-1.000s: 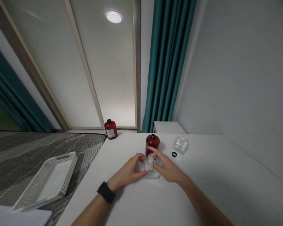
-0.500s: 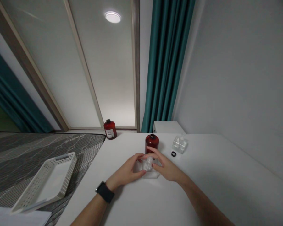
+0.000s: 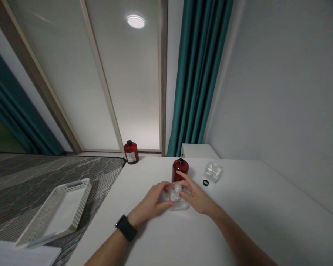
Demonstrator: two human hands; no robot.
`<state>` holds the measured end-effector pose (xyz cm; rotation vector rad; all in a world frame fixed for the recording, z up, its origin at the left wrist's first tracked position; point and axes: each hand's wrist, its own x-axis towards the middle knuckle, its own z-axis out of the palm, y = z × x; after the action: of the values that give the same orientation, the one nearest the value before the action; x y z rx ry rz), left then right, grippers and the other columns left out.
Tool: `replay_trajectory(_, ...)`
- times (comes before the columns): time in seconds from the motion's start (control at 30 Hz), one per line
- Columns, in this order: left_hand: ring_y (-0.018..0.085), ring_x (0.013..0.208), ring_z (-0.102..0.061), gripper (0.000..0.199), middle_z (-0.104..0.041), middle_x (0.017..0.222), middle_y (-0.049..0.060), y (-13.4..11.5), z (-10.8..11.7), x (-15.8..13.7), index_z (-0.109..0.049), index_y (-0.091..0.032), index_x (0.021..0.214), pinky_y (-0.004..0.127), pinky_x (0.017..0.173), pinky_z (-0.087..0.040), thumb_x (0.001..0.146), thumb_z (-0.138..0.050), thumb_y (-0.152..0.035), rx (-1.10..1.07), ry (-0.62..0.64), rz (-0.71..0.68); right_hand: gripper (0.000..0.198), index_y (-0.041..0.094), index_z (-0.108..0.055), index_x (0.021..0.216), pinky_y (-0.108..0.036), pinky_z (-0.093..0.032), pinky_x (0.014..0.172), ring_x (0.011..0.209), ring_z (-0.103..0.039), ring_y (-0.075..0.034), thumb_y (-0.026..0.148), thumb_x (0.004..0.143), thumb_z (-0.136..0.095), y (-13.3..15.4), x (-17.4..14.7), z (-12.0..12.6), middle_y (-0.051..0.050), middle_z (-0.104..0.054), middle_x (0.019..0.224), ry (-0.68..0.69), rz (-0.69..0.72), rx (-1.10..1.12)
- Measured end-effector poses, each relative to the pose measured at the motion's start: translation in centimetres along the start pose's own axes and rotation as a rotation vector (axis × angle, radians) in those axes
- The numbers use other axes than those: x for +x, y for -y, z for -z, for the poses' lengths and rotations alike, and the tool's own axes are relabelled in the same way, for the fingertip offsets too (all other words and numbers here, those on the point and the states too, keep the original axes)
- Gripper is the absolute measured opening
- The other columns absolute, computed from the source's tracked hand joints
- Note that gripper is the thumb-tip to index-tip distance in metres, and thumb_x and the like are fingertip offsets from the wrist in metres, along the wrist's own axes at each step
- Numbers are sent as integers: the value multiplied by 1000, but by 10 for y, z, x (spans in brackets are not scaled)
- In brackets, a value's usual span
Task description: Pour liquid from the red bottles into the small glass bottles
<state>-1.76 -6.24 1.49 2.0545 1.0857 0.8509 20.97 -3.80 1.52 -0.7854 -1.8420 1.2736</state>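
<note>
A small clear bottle [image 3: 181, 205] with a round, ball-like top sits on the white table between my hands. My left hand [image 3: 157, 201] curls around its left side, with the thumb in front and fingers behind. The thumb and index finger of my right hand [image 3: 193, 195] pinch at the ball-like top, and its other fingers reach up in front of a dark red bottle [image 3: 180, 168]. That red bottle stands just behind, partly hidden by the fingers. Its neck appears uncapped. To the right, a black ring [image 3: 205, 182] lies beside another clear bottle [image 3: 213, 171].
Another red bottle [image 3: 131, 153] with a black cap and white label stands at the table's back left corner. Left of the table, a white perforated basket [image 3: 78, 207] rests on a grey surface, near white paper [image 3: 24, 254]. A white box [image 3: 199, 150] stands behind the table.
The whole view has shifted slightly. Both hands stay around the clear bottle, with only tiny finger movement.
</note>
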Motion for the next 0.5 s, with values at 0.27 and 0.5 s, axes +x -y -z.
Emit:
replay_trajectory(0.27,29,109,-59,50,-64,121,12,0,0,1,-51,-20,133,45,98,-46,88,-68,-36,90,-25,-16,69,25,-25,153,-48,-39,110,122,-59,-22,23,91,-56,3,1,-7,-9,-66,124,-67,-10,-35)
replay_trajectory(0.5,29,109,-59,51,-63,118,10,-11,8,2,-55,-20,126,46,99,-47,78,-68,-24,142,-14,-1,61,26,-41,146,-49,-35,114,125,-56,-24,26,89,-63,8,-1,-4,-10,-62,133,7,0,-105)
